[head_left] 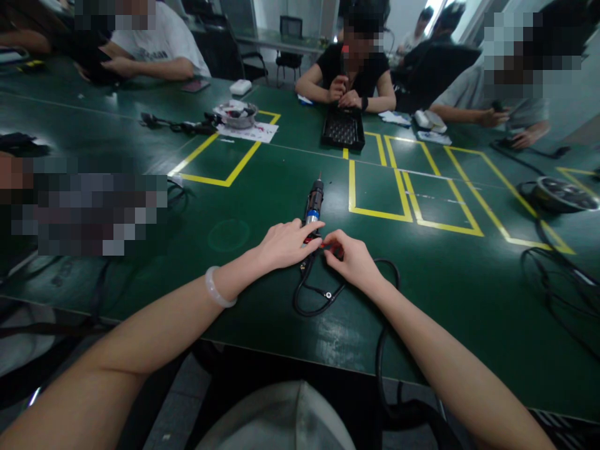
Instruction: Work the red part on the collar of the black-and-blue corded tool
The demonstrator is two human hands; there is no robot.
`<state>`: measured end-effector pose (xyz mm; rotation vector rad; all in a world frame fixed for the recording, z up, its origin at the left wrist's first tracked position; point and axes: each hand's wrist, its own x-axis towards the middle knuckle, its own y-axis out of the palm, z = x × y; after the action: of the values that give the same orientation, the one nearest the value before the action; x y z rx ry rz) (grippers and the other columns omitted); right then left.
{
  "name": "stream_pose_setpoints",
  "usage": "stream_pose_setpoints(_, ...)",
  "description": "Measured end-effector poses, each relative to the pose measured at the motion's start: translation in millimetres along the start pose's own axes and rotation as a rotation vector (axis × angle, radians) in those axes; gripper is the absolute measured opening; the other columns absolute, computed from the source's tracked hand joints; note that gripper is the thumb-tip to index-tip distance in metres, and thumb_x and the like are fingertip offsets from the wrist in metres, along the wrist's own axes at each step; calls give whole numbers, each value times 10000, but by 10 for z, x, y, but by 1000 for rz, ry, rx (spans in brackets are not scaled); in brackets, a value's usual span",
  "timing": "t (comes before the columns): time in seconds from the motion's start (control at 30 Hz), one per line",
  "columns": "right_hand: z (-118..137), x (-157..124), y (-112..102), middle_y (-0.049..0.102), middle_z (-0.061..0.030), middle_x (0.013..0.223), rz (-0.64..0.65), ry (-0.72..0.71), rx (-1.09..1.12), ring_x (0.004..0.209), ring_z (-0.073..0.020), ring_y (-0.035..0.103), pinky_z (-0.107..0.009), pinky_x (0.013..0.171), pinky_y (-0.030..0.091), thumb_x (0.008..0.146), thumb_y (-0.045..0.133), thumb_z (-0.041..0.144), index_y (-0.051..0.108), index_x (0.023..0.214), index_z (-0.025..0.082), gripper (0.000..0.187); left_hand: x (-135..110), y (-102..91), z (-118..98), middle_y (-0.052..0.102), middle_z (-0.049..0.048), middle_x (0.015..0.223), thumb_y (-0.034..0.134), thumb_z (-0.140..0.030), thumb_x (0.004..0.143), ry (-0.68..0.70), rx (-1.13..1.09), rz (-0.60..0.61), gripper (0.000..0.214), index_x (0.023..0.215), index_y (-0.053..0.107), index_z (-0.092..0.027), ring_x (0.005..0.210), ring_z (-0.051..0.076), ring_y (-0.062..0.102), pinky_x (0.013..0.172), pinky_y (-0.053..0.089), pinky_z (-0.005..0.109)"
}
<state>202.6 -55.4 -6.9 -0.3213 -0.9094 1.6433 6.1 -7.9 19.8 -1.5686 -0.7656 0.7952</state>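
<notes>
An electric screwdriver lies on the green table in front of me, its bit pointing away. It has a black front, a blue ring and a silver section. My left hand is laid over its rear end, fingers closed around the body, which they partly hide. Just to the right, my right hand pinches thumb and finger together beside a small red piece at the tool's back end. What exactly the red piece is, I cannot make out. A black cable loops on the table below both hands.
Yellow tape rectangles mark the table. Across from me sit several people, one behind a black tray. A metal bowl of parts stands on paper at the back left. Cables and a round black object lie right.
</notes>
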Motion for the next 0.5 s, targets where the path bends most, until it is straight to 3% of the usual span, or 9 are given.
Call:
stream_pose_setpoints(0.13,-8,-7,-8,680,16,810,18,36,49,676,-142,622,-269,677,475,846,569,201,553,990,231,148,-5,-18,-18,608,113,1179,324,-534,1012,-25,11,5,563,1551,356,-376,1013,296,659,861,489,398)
stream_pose_setpoints(0.27,-14,-2,-3,727,-23,1004,9,16,87,813,-158,664,-289,741,492,847,551,170,540,1018,236,184,-4,-8,44,603,105,1129,332,-456,1002,-18,54,-14,526,1515,410,-373,964,285,651,837,485,389)
stream_pose_setpoints(0.5,-72,-10,-41,696,-55,1002,11,7,4,909,-190,642,-326,799,494,888,547,193,586,999,216,119,-37,-24,520,577,77,1058,318,-428,983,14,136,-16,542,1516,415,-404,917,261,609,836,460,368)
